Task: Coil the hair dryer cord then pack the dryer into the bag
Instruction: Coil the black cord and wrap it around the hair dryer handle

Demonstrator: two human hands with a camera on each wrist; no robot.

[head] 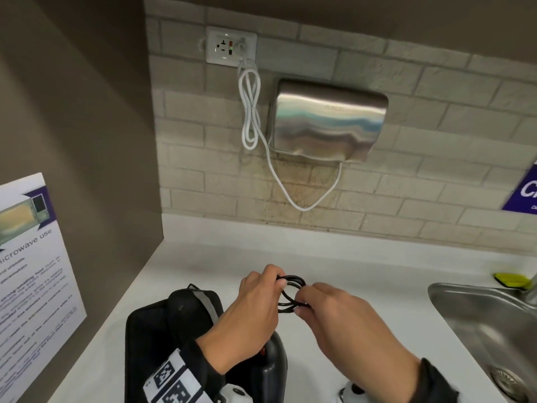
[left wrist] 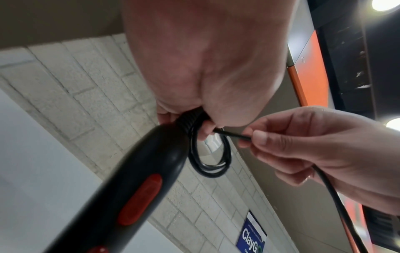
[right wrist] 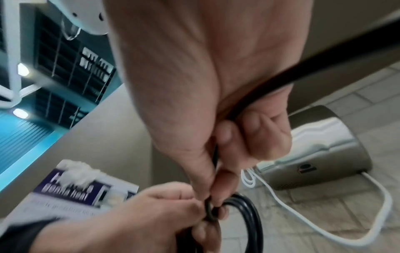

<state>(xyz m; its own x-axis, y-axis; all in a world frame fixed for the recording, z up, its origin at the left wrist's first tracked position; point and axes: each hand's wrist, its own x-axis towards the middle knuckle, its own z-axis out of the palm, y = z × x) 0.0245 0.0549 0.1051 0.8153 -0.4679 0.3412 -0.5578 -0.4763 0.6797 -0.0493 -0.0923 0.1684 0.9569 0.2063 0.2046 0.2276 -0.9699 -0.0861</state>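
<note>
Both arms reach forward, forearms angled inward so the two hands meet close together, nearly touching, held up off the bench. Left hand point(head: 255, 303): back of hand upward, fingers curled tight and clamped with the thumb. Right hand point(head: 331, 308): back of hand up, thumb and forefinger pressed together in a fine pinch at the tips, remaining fingers point(left wrist: 288, 164) loosely curled beneath. Dark sleeve cuffs at both wrists; the left wrist carries a black-and-white patterned band.
</note>
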